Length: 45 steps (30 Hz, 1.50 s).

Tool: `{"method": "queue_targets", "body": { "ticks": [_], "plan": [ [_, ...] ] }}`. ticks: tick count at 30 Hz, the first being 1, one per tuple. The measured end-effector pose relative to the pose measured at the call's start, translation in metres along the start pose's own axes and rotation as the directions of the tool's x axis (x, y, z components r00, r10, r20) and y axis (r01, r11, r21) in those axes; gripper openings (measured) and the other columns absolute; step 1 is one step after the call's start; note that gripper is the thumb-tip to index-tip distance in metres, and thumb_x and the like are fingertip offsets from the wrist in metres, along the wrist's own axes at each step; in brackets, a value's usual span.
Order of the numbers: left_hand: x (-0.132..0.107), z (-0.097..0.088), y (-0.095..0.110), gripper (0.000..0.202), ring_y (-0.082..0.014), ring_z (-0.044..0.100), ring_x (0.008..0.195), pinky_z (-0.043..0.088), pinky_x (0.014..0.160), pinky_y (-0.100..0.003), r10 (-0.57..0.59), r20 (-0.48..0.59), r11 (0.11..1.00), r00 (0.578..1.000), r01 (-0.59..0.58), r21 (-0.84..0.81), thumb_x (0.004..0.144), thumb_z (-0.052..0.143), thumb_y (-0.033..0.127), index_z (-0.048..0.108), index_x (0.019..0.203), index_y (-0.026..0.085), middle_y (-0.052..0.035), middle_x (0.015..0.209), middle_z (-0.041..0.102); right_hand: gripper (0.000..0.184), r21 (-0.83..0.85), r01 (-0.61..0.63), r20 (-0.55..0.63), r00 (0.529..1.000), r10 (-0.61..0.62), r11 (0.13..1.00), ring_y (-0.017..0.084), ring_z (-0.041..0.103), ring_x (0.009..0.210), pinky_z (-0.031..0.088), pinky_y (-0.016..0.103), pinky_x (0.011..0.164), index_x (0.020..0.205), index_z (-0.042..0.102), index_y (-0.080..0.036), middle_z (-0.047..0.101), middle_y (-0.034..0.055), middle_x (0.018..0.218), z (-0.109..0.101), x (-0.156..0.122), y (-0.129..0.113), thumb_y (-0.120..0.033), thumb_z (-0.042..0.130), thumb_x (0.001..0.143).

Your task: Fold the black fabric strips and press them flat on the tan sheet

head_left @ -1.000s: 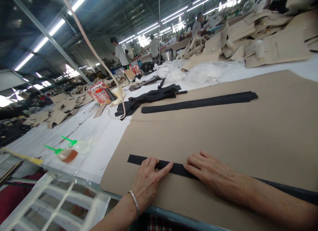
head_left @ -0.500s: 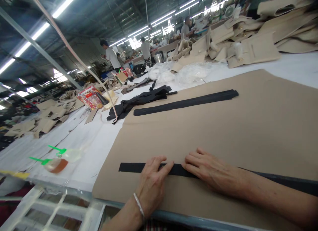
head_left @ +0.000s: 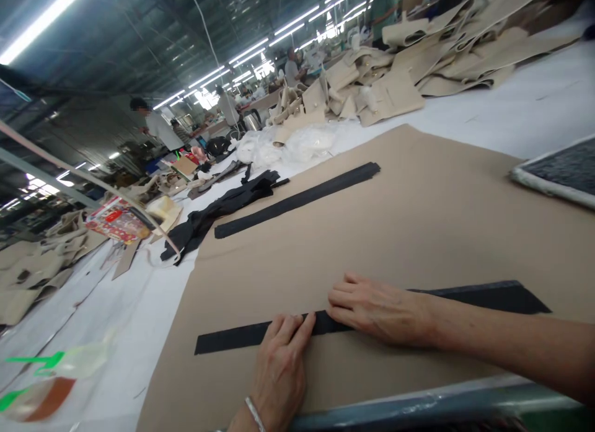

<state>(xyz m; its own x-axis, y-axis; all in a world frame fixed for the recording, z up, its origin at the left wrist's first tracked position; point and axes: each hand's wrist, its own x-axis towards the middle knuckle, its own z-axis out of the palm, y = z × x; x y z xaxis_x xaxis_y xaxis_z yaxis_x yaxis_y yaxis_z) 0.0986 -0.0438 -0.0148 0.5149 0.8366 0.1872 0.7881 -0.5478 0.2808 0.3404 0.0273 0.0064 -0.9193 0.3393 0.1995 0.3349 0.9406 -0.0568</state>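
Observation:
A long black strip (head_left: 227,340) lies across a broad beige sheet (head_left: 441,227) near the table's front edge. My left hand (head_left: 282,364), with a bracelet at the wrist, presses the strip down with bent fingers held together. Just to its right, the curled fingers of my right hand (head_left: 376,311) are closed at the same strip; part of their grip is hidden beneath the hand. Past my right wrist the strip comes out again, wider and loose toward its end. Farther up on the sheet is a second, shorter black strip (head_left: 302,199).
Crumpled black strips (head_left: 218,212) lie at the sheet's far left edge. Bottles with green nozzles (head_left: 56,361) are at the lower left. Beige pieces (head_left: 385,97) and clear plastic (head_left: 302,144) are heaped behind. At right rests a dark framed board (head_left: 562,168). A person (head_left: 160,128) stands far off.
The view has swung right, bringing the board and the strip's right end into sight. My left fingers have drawn together on the strip; my right hand stays close beside them.

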Motion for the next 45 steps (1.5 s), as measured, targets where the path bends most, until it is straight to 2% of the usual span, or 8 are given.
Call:
{"method": "queue_targets", "body": {
  "ticks": [7, 11, 14, 19, 25, 32, 41, 45],
  "plan": [
    [0.002, 0.0, 0.002, 0.063, -0.0219, 0.052, 0.091, 0.051, 0.084, -0.039, -0.005, 0.019, 0.997, 1.0, 0.004, 0.081, 0.083, 0.034, -0.003, 0.046, 0.14, 0.024, -0.008, 0.1, 0.056, 0.011, 0.028, -0.026, -0.034, 0.999, 0.027, 0.999, 0.017, 0.047, 0.076, 0.03, 0.034, 0.072, 0.089, 0.056, -0.016, 0.055, 0.0022, 0.086, -0.003, -0.019, 0.005, -0.01, 0.048, 0.094],
    [0.007, -0.001, 0.008, 0.057, -0.0229, 0.052, 0.098, 0.05, 0.086, -0.04, 0.001, -0.067, 0.999, 0.998, 0.003, 0.053, 0.083, 0.037, -0.002, 0.053, 0.132, 0.023, -0.0092, 0.108, 0.056, 0.013, 0.06, -0.067, -0.04, 0.997, 0.069, 0.996, 0.017, 0.048, 0.074, 0.03, 0.034, 0.072, 0.09, 0.057, -0.016, 0.056, 0.0025, 0.085, -0.003, -0.023, 0.005, -0.007, 0.048, 0.092],
    [0.017, 0.002, 0.017, 0.053, -0.0225, 0.051, 0.105, 0.047, 0.093, -0.039, 0.024, -0.103, 0.999, 0.994, -0.028, -0.042, 0.085, 0.037, -0.003, 0.053, 0.13, 0.02, -0.0097, 0.115, 0.056, 0.015, 0.057, -0.078, -0.009, 0.997, 0.078, 0.995, 0.018, 0.048, 0.074, 0.031, 0.033, 0.072, 0.09, 0.058, -0.017, 0.056, 0.0028, 0.084, -0.005, -0.021, 0.004, -0.007, 0.046, 0.093],
    [0.028, 0.01, 0.023, 0.049, -0.0212, 0.053, 0.095, 0.05, 0.087, -0.037, 0.008, -0.04, 0.989, 0.999, -0.014, -0.145, 0.087, 0.036, -0.002, 0.054, 0.127, 0.019, -0.0075, 0.102, 0.061, 0.015, 0.071, -0.083, -0.016, 0.996, 0.084, 0.994, 0.017, 0.048, 0.073, 0.031, 0.033, 0.072, 0.088, 0.057, -0.016, 0.056, 0.0027, 0.082, -0.005, -0.021, 0.005, -0.008, 0.046, 0.094],
    [0.029, 0.008, 0.023, 0.051, -0.0221, 0.051, 0.092, 0.05, 0.085, -0.038, 0.036, 0.047, 0.996, 0.998, -0.032, -0.08, 0.088, 0.037, 0.0, 0.051, 0.133, 0.019, -0.0075, 0.101, 0.061, 0.013, 0.002, -0.026, -0.064, 0.998, 0.026, 1.0, 0.017, 0.046, 0.074, 0.029, 0.033, 0.072, 0.086, 0.056, -0.015, 0.055, 0.0021, 0.084, -0.001, -0.027, 0.004, -0.009, 0.049, 0.094],
    [0.03, 0.008, 0.028, 0.059, -0.0217, 0.049, 0.092, 0.049, 0.085, -0.037, 0.025, 0.128, 0.998, 0.991, -0.032, 0.053, 0.085, 0.037, -0.002, 0.046, 0.139, 0.021, -0.0069, 0.102, 0.058, 0.01, -0.031, -0.025, -0.053, 0.998, 0.023, 0.999, 0.017, 0.045, 0.074, 0.027, 0.034, 0.071, 0.088, 0.056, -0.014, 0.054, 0.0019, 0.085, -0.001, -0.034, 0.005, -0.011, 0.049, 0.094],
    [0.036, 0.005, 0.035, 0.075, -0.023, 0.047, 0.089, 0.048, 0.081, -0.039, 0.003, 0.222, 0.973, 0.975, -0.054, 0.224, 0.08, 0.044, -0.003, 0.036, 0.145, 0.034, -0.0057, 0.098, 0.052, 0.016, 0.022, -0.081, -0.069, 0.994, 0.082, 0.996, 0.017, 0.046, 0.074, 0.026, 0.034, 0.071, 0.089, 0.057, -0.015, 0.055, 0.003, 0.084, -0.008, -0.062, 0.008, -0.009, 0.044, 0.095],
    [0.037, 0.006, 0.036, 0.078, -0.0224, 0.046, 0.088, 0.047, 0.079, -0.038, 0.029, 0.222, 0.961, 0.975, -0.089, 0.263, 0.081, 0.044, -0.003, 0.031, 0.147, 0.036, -0.0052, 0.096, 0.05, 0.019, 0.024, -0.089, -0.052, 0.995, 0.09, 0.996, 0.018, 0.045, 0.074, 0.026, 0.034, 0.072, 0.092, 0.057, -0.015, 0.055, 0.0035, 0.085, -0.011, -0.075, 0.01, -0.008, 0.039, 0.096]
  ]
}}
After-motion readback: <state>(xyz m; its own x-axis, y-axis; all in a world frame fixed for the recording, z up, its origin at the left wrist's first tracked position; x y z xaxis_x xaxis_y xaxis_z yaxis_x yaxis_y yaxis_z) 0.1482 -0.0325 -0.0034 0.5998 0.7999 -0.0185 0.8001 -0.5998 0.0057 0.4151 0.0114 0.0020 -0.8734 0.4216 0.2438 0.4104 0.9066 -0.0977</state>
